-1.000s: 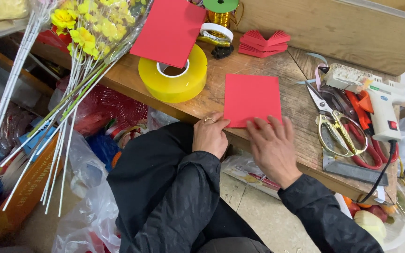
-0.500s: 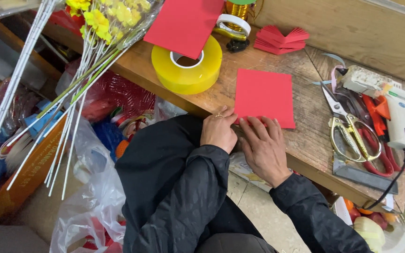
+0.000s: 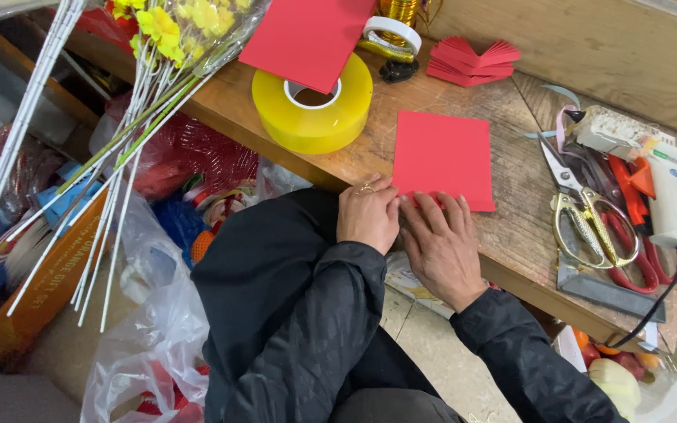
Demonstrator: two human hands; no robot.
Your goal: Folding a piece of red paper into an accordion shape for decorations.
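Observation:
A red paper sheet (image 3: 442,157) lies flat on the wooden table (image 3: 511,227). My left hand (image 3: 368,215), with a ring on one finger, pinches the sheet's near left corner at the table edge. My right hand (image 3: 440,243) lies beside it, fingers spread and pressing down on the sheet's near edge. The two hands touch each other. My black sleeves and lap fill the lower middle of the view.
A big yellow tape roll (image 3: 313,106) under another red sheet (image 3: 305,37) sits to the left. Folded red paper pieces (image 3: 472,61) lie behind. Gold scissors (image 3: 589,211), red scissors (image 3: 628,227) and a white glue gun (image 3: 671,196) lie right. Yellow artificial flowers (image 3: 174,31) lean left.
My right hand slid left along the sheet's near edge until it met my left hand. The view shifted slightly, so the table items sit a little to the right.

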